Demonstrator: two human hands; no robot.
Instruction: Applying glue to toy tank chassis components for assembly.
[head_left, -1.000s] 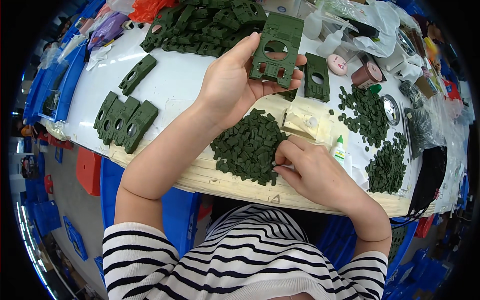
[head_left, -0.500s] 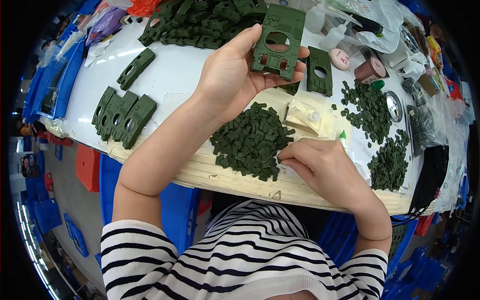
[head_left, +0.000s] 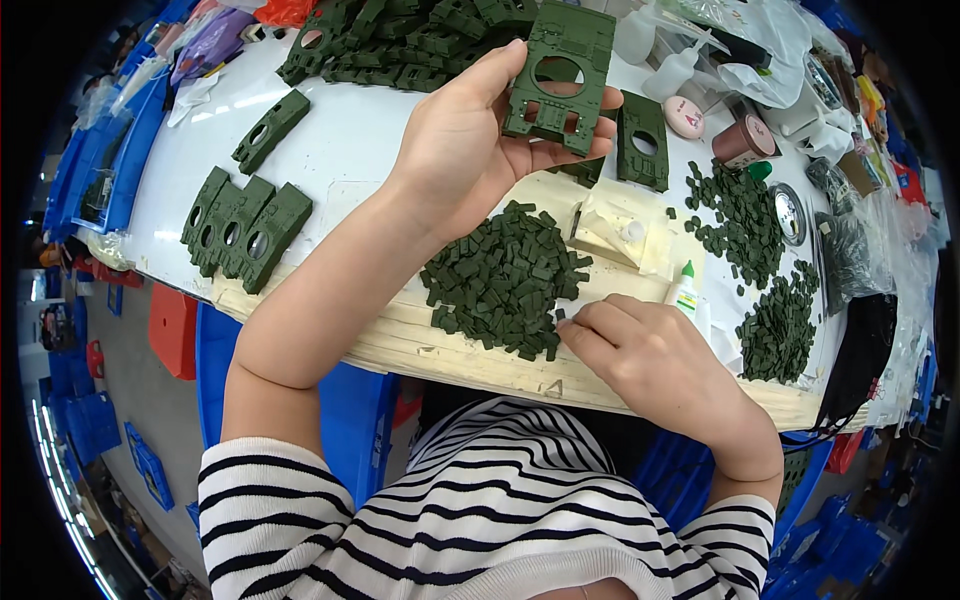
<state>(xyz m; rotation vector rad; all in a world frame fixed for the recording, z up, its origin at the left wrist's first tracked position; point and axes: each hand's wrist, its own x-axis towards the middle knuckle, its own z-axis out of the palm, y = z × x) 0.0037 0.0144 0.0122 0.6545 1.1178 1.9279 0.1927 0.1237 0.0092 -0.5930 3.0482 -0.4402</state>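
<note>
A dark green plastic model tank hull top [head_left: 568,38], with a round hole and smaller openings near its lower end, is raised above the table. My left hand [head_left: 470,150] grips it, thumb along one edge and fingers behind the other. By the right side of a heap of small dark green plastic pieces [head_left: 500,280], my right hand [head_left: 655,350] is closed in a pinch. A small green piece [head_left: 560,314] shows at its fingertips. Beyond that hand stand a glue bottle with a green tip [head_left: 686,290] and a taped box-like block [head_left: 612,228].
Several similar hull tops [head_left: 245,232] lie at the left, and a large pile [head_left: 400,45] fills the far side. Another hull [head_left: 641,143] lies beyond the block. More small pieces [head_left: 775,325] spread at the right, near a brown cup [head_left: 743,142] and a round metal lid [head_left: 788,215].
My right hand has shifted slightly toward me, and a small piece now shows at its fingertips. The hull in my left hand has moved up a little.
</note>
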